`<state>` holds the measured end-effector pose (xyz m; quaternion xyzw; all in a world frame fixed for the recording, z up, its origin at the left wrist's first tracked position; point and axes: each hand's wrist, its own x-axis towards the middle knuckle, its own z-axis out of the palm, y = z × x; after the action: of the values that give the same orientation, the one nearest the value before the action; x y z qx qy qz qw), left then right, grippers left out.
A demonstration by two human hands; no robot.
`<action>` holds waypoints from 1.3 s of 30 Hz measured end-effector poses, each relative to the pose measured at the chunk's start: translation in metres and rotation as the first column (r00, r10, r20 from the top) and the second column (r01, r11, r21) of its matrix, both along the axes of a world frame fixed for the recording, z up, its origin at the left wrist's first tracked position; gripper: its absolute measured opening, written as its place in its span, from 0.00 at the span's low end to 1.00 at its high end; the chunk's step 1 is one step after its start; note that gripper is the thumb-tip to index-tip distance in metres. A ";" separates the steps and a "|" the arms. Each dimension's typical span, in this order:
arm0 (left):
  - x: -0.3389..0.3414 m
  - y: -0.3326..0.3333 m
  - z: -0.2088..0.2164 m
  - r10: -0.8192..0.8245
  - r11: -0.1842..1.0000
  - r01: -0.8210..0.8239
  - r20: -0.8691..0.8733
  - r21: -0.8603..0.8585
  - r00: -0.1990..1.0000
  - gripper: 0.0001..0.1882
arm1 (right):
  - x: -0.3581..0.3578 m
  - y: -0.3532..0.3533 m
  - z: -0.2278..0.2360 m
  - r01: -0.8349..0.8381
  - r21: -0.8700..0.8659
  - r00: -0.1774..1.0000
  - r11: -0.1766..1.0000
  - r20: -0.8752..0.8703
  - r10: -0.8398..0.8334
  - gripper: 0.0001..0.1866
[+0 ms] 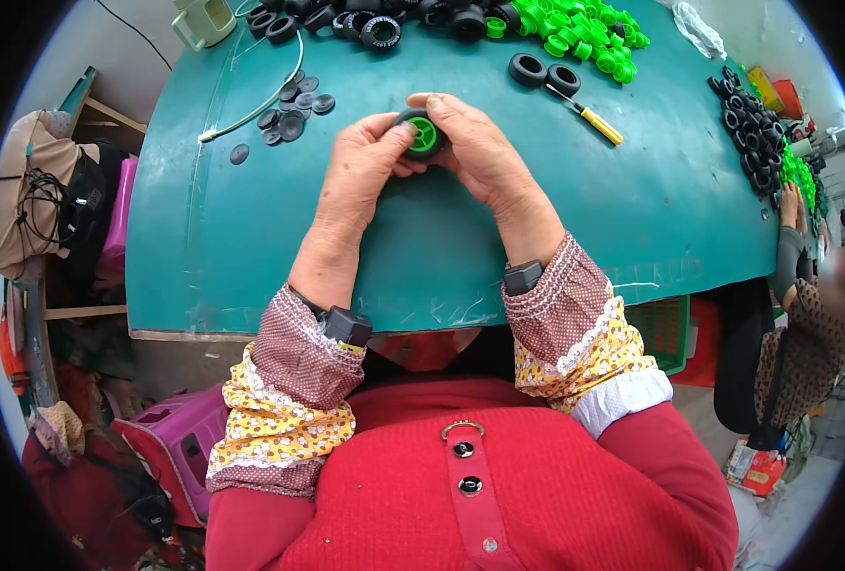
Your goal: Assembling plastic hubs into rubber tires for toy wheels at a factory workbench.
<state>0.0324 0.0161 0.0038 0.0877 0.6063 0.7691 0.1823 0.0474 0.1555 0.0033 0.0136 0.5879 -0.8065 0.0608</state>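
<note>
Between my two hands, above the green tabletop, is a small toy wheel: a black tire with a bright green spoked hub inside it. My left hand grips its left side, the thumb pressing near the hub. From the right, my right hand closes on the tire, with its thumb along the upper rim. The fingers behind the wheel are partly hidden. Two loose black tires lie beyond my right hand, beside a screwdriver with a yellow handle.
Black tires and green hubs are heaped along the far edge. Several flat black discs lie at left near a pale cable. A mug stands far left. At far right, a co-worker's hands are near another pile of tires.
</note>
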 end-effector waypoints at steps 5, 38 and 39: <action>-0.004 0.002 0.001 0.086 0.981 -0.095 0.059 0.169 0.995 0.13 | 0.001 0.006 0.004 0.010 -0.082 0.999 0.997 0.035 -0.007 0.16; 0.002 0.002 -0.005 0.068 0.991 -0.087 -0.169 -0.107 0.983 0.20 | -0.002 -0.004 -0.008 0.100 0.298 0.982 0.949 -0.185 -0.045 0.12; 0.001 0.000 -0.006 0.043 0.997 -0.049 -0.104 -0.054 0.994 0.21 | -0.002 -0.003 -0.008 0.082 0.309 0.975 0.948 -0.223 -0.011 0.14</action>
<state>0.0338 0.0163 -0.0023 0.1080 0.6382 0.7502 0.1353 0.0453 0.1529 -0.0052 -0.0516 0.7121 -0.6996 -0.0262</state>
